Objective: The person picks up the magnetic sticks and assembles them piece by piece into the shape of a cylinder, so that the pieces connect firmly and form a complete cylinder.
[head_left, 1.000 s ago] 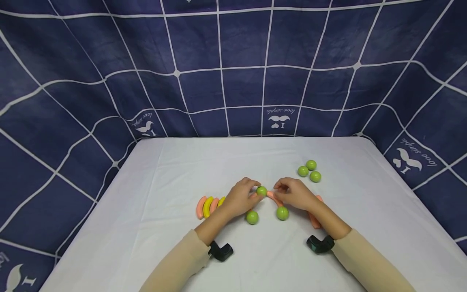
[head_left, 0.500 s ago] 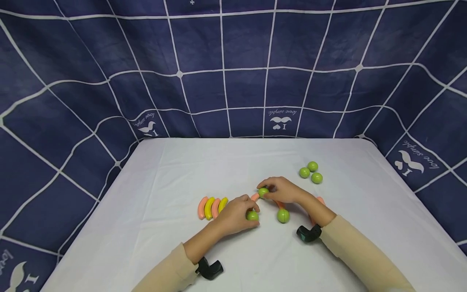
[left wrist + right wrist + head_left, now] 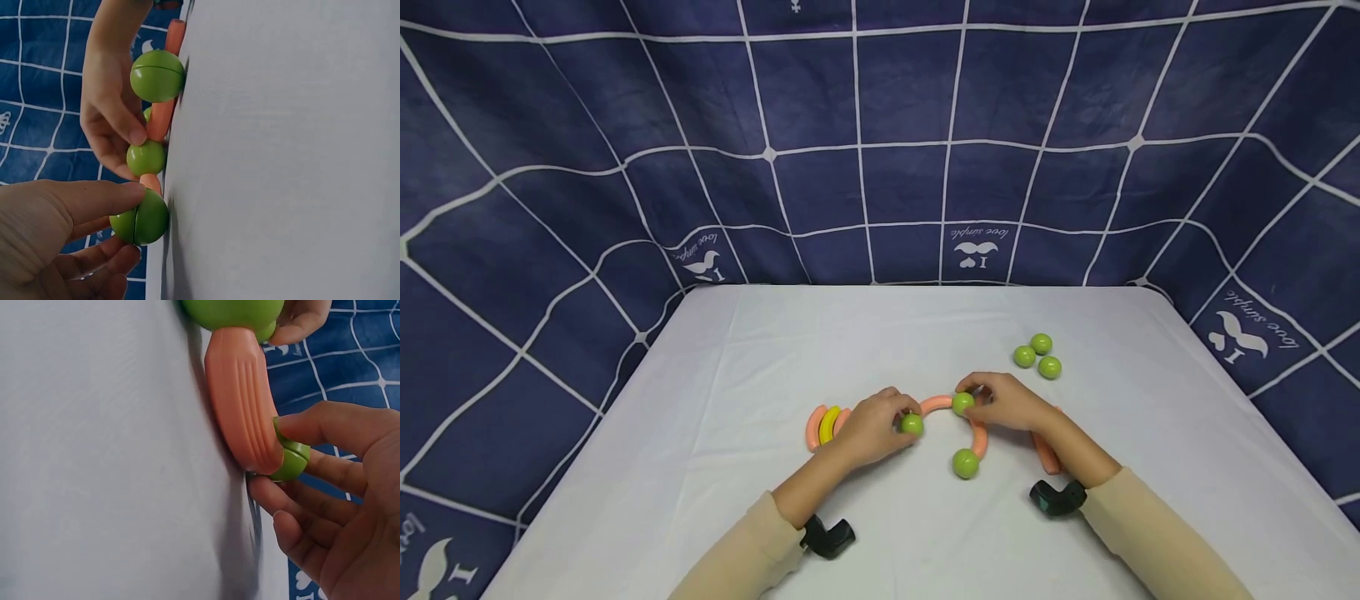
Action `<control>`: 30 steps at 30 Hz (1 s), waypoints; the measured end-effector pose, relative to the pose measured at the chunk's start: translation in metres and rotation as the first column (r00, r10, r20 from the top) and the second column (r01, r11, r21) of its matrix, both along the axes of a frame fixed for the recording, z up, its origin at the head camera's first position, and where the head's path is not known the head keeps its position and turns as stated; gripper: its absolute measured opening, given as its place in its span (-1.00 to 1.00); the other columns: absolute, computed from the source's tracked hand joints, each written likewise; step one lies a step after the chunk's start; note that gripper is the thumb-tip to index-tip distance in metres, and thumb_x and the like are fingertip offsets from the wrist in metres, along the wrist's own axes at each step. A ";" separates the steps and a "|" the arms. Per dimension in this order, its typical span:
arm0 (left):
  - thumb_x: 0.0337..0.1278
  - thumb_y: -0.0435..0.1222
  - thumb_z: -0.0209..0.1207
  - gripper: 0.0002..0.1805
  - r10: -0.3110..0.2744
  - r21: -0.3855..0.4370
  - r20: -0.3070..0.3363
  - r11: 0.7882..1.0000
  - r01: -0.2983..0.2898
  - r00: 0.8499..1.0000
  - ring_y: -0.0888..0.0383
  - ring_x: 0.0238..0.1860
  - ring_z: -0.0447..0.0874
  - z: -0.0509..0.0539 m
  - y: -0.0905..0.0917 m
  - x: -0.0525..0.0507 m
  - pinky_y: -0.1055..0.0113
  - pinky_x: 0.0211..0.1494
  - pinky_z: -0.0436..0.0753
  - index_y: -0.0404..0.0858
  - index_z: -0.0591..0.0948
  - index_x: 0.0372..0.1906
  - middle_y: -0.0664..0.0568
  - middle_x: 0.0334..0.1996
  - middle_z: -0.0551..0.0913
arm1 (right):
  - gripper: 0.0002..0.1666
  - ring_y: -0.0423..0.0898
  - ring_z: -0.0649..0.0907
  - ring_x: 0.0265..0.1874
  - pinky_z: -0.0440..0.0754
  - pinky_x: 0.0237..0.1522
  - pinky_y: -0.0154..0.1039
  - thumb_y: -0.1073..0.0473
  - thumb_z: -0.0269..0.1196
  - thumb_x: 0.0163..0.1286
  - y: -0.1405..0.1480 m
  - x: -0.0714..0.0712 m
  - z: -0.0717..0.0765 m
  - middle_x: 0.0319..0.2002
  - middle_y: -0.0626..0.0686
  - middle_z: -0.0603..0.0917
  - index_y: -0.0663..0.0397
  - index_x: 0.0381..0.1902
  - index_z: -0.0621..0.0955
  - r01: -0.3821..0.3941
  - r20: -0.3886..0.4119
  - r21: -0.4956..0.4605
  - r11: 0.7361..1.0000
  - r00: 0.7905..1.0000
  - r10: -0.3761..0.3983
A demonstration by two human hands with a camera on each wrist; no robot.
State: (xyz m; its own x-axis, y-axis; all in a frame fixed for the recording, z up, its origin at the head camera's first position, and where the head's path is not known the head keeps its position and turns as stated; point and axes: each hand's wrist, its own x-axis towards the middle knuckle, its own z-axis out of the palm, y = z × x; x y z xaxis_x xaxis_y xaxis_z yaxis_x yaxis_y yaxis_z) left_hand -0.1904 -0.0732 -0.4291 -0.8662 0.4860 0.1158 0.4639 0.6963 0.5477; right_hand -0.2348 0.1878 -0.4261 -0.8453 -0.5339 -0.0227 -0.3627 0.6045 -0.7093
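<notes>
In the head view my left hand (image 3: pixel 874 429) pinches a green ball (image 3: pixel 912 425) between thumb and fingers. My right hand (image 3: pixel 1006 402) holds a second green ball (image 3: pixel 963 404) at its thumb and fingertips. A pink curved piece (image 3: pixel 936 404) bridges these two balls. From the second ball another pink curved piece (image 3: pixel 979 440) bends down to a third green ball (image 3: pixel 966 463), which no hand touches. In the right wrist view, a ribbed curved piece (image 3: pixel 244 400) meets the pinched ball (image 3: pixel 294 459). The left wrist view shows a seam around the left-hand ball (image 3: pixel 142 217).
Left of my left hand lie pink and yellow curved pieces (image 3: pixel 830 425) side by side, partly covered by it. Three loose green balls (image 3: pixel 1049 367) sit together at the back right. More orange-pink pieces (image 3: pixel 1047 454) lie under my right forearm. A white cloth (image 3: pixel 760 350) covers the table.
My left hand has gone from the top ball to the left ball, shifting it upward. My right hand has taken the top ball and moved it right. The chain has opened into a wider arc.
</notes>
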 end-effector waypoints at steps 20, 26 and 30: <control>0.06 -0.39 0.36 -0.67 0.043 -0.018 -0.036 0.999 -0.044 0.998 0.11 -0.18 0.58 0.001 0.012 -0.026 0.26 -0.08 0.56 -0.18 0.67 -0.01 0.05 -0.16 0.60 | -0.60 -0.14 0.60 -0.40 0.55 -0.32 -0.23 0.12 0.46 0.11 0.009 0.020 -0.006 -0.25 -0.01 0.62 0.10 -0.12 0.60 0.164 0.026 -0.032 0.986 0.986 -0.163; 0.09 -0.39 0.34 -0.67 0.056 -0.012 -0.025 0.998 -0.056 0.998 0.09 -0.15 0.59 0.002 0.015 -0.032 0.25 -0.06 0.56 -0.19 0.67 0.00 0.03 -0.14 0.60 | -0.61 -0.13 0.60 -0.40 0.57 -0.36 -0.28 0.16 0.47 0.11 0.010 0.024 -0.010 -0.24 -0.01 0.61 0.09 -0.11 0.63 0.170 0.023 -0.082 0.982 0.985 -0.168; 0.10 -0.39 0.33 -0.67 0.068 -0.008 -0.003 0.998 -0.068 0.998 0.08 -0.12 0.60 0.001 0.016 -0.035 0.24 -0.04 0.57 -0.19 0.66 0.02 0.02 -0.13 0.60 | -0.62 -0.12 0.59 -0.41 0.55 -0.40 -0.31 0.15 0.48 0.10 0.009 0.027 -0.012 -0.29 -0.03 0.61 0.08 -0.13 0.64 0.176 0.016 -0.101 0.979 0.984 -0.175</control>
